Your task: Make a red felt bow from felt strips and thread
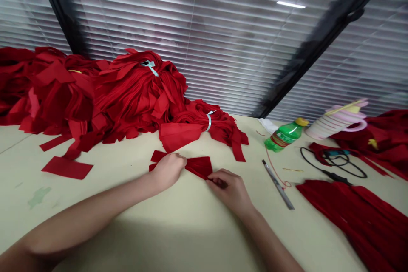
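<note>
A red fabric bow [200, 165] lies on the pale table between my hands. My left hand [168, 170] is closed over its middle, hiding the centre, while loops and ends stick out on both sides. With thumb and forefinger together, my right hand [228, 185] pinches the lower right corner of the bow. Just behind it rests a bundle of red fabric strips [204, 125] bound with a light blue tie. A single red strip [67, 168] lies flat to the left.
Large heaps of red strips [137, 93] line the back left, against the window blinds [204, 29]. To the right are a green bottle [283, 136], a striped mug [334, 123], a snap-off knife [278, 185], a black cable [338, 165] and dark red fabric [357, 216].
</note>
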`<act>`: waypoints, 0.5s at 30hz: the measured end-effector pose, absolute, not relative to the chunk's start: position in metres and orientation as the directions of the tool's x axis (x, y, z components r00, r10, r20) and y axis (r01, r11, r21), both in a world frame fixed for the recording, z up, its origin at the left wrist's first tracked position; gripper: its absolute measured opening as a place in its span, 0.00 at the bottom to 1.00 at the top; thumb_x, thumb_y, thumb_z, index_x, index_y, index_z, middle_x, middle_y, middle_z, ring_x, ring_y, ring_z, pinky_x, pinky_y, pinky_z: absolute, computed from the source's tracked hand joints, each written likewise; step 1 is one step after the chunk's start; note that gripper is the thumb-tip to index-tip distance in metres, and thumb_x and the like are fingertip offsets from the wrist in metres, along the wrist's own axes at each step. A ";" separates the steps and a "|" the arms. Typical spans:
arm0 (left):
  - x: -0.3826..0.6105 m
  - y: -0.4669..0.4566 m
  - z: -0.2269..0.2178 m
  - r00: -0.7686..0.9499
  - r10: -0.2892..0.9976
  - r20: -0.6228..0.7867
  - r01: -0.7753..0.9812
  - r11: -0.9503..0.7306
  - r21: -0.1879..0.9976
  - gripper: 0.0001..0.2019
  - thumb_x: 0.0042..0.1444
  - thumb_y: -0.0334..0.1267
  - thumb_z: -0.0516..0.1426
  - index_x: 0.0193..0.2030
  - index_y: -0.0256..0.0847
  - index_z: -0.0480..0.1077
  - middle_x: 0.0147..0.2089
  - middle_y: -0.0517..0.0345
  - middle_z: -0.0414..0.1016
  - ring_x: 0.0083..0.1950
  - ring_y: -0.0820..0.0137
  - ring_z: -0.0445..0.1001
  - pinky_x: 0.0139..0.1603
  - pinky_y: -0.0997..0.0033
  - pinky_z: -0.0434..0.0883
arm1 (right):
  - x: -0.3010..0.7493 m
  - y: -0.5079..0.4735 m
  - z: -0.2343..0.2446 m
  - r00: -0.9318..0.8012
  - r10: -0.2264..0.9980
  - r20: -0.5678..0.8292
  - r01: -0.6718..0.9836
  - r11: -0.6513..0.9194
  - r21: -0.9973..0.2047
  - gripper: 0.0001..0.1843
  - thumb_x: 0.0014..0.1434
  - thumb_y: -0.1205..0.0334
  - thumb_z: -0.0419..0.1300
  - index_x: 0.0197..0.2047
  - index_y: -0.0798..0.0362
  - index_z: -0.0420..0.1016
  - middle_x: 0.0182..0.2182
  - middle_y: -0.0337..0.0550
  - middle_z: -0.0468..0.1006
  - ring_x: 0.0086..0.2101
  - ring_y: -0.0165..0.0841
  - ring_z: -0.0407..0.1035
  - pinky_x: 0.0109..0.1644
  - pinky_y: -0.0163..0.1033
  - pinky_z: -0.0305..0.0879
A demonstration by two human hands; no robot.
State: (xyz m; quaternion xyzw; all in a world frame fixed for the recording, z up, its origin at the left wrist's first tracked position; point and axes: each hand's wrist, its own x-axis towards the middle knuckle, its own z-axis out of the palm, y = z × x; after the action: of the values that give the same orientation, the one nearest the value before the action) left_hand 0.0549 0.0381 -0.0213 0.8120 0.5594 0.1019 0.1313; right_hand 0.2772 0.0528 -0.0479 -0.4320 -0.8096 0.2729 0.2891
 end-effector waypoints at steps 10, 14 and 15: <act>0.055 0.039 -0.023 0.345 0.938 0.039 0.872 -0.335 0.357 0.12 0.48 0.19 0.47 0.26 0.35 0.67 0.33 0.50 0.73 0.38 0.65 0.73 0.39 0.70 0.68 | 0.278 0.053 -0.050 -0.457 0.859 0.231 0.545 0.476 -0.690 0.05 0.53 0.64 0.58 0.30 0.54 0.75 0.24 0.40 0.71 0.24 0.28 0.65 0.28 0.33 0.61; 0.055 0.039 -0.024 0.344 0.938 0.042 0.871 -0.335 0.359 0.12 0.48 0.19 0.47 0.26 0.35 0.67 0.33 0.50 0.73 0.37 0.65 0.73 0.39 0.69 0.68 | 0.277 0.052 -0.048 -0.456 0.856 0.242 0.543 0.484 -0.686 0.05 0.53 0.64 0.58 0.29 0.54 0.75 0.24 0.40 0.70 0.24 0.28 0.64 0.28 0.33 0.61; 0.055 0.039 -0.024 0.344 0.938 0.043 0.871 -0.335 0.358 0.12 0.48 0.19 0.47 0.26 0.35 0.67 0.33 0.50 0.73 0.37 0.65 0.73 0.39 0.69 0.68 | 0.277 0.052 -0.048 -0.455 0.856 0.246 0.541 0.485 -0.687 0.05 0.53 0.64 0.58 0.29 0.54 0.75 0.24 0.40 0.71 0.24 0.28 0.65 0.27 0.33 0.61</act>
State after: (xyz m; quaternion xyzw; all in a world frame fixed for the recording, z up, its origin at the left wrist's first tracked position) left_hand 0.0547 0.0392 -0.0242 0.8080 0.5598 0.1216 0.1374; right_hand 0.2769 0.0523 -0.0478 -0.4313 -0.8100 0.2673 0.2940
